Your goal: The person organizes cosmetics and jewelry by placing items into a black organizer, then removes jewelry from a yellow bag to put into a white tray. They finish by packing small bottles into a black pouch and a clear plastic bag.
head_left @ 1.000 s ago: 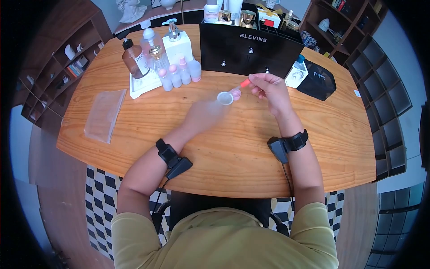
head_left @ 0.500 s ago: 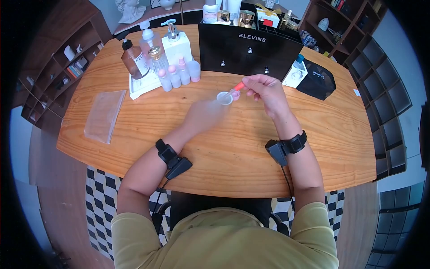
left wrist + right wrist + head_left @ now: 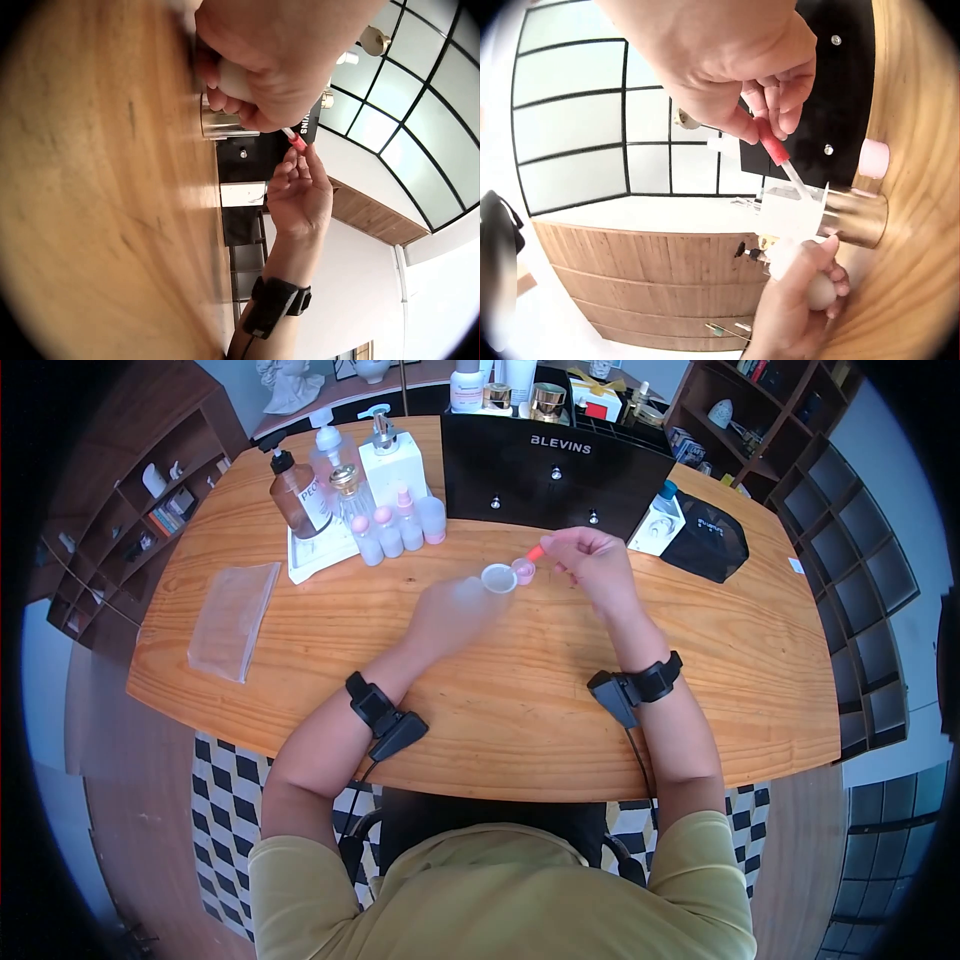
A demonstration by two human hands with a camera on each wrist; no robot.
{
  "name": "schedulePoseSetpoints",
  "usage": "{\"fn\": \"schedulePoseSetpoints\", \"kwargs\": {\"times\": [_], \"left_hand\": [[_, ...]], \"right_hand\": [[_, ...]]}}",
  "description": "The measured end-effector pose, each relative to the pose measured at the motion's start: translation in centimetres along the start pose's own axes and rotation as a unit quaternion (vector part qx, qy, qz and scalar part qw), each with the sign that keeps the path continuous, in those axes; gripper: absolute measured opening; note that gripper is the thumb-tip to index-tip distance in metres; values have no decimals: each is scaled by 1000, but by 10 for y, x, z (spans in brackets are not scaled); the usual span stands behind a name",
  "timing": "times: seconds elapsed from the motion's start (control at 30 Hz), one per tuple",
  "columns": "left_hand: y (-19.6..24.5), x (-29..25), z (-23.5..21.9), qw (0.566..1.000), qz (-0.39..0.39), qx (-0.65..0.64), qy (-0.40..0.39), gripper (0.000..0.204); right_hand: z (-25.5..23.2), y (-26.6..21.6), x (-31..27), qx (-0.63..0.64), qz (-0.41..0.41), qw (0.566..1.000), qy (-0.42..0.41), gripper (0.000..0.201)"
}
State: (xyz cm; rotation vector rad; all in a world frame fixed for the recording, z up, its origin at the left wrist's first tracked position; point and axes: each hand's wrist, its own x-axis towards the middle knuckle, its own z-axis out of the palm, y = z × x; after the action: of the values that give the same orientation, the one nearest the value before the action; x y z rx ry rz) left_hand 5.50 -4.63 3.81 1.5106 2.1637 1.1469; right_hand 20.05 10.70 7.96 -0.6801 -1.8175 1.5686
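My right hand (image 3: 595, 568) pinches a small tool by its red end (image 3: 773, 142); a pale, clear shaft (image 3: 798, 180) slants down to the rim of a metallic cup (image 3: 861, 217). In the head view the cup's round white rim (image 3: 499, 579) faces up. My left hand (image 3: 455, 620), blurred there, is beside the cup, and the left wrist view shows its fingers curled round a pale, rounded object (image 3: 236, 81). Just beyond the cup sits a small pink item (image 3: 874, 158). The cup's inside cannot be made out.
A black drawer box (image 3: 550, 470) stands behind my hands. Bottles on a white tray (image 3: 325, 560) are at the back left, a clear pouch (image 3: 233, 622) at the left. At the right are a white box (image 3: 657, 528) and black mesh bag (image 3: 706, 538).
My right hand has shifted slightly left with the red-ended tool. The shaft seen over the cup half a second ago is hard to see there now. My left hand has barely moved.
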Motion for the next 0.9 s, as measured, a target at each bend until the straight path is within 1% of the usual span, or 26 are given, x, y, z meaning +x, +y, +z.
{"fn": "schedulePoseSetpoints", "kwargs": {"times": [0.07,0.17,0.2,0.23,0.27,0.3,0.37,0.47,0.53,0.57,0.67,0.77,0.87,0.9], "left_hand": [[-2,0,1,1000,-3,-6,4,23],[-6,1,0,1000,-12,-20,-7,22],[-6,1,0,1000,-1,-17,-7,21],[-5,-1,-1,1000,10,-13,-7,21],[-4,-1,-1,1000,21,-10,-6,20],[-4,-1,-1,1000,22,-18,-5,20],[-5,0,0,999,23,-32,-5,19],[-5,0,1,999,28,-28,3,19],[-6,-1,0,999,32,-28,1,19],[-6,0,1,999,34,-29,1,19],[-8,0,1,998,52,-25,0,20],[-1,-1,0,999,44,-31,-2,20],[-6,-1,0,989,100,54,-98,20],[0,-3,-1,990,100,38,-89,21]], "right_hand": [[2,6,2,-47,-9,999,-27,18],[4,0,2,-27,41,998,25,20],[0,10,6,-110,-2,994,13,22],[-6,29,11,-192,-44,980,1,24],[-10,45,16,-272,-87,958,-12,27],[-7,55,17,-320,-148,936,-9,29],[2,68,15,-409,-264,873,-3,35],[5,67,18,-398,-286,868,-75,37],[7,50,14,-337,-168,925,-51,35],[7,38,11,-305,-108,945,-39,35],[11,3,-2,-286,-96,953,-29,30],[14,-10,-13,-309,-241,914,-109,25],[22,-19,-25,-300,-256,899,-191,32],[22,-18,-27,-301,-261,895,-198,35]]}}
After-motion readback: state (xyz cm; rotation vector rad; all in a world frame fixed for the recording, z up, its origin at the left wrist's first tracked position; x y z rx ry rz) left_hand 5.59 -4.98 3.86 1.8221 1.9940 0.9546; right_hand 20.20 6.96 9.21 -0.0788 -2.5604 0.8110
